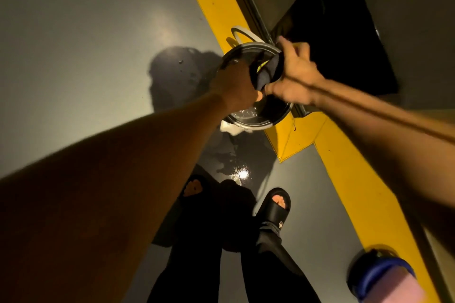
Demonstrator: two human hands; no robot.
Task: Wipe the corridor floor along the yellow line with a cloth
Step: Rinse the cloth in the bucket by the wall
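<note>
Cloth [267, 70] held over bucket [256, 120], twisted between left hand [236, 86] and right hand [295, 76], both gripping it; wring hard, keep drips inside bucket; floor [73, 56] beside yellow line [357, 179] already has puddles.

Both bare arms reach forward and down, meeting in front of the body. The left hand [234, 85] is closed, knuckles up, its forearm in shadow. The right hand [294, 76] is beside it, fingers curled in a grip, wrist bent, thumb toward the left hand
</note>
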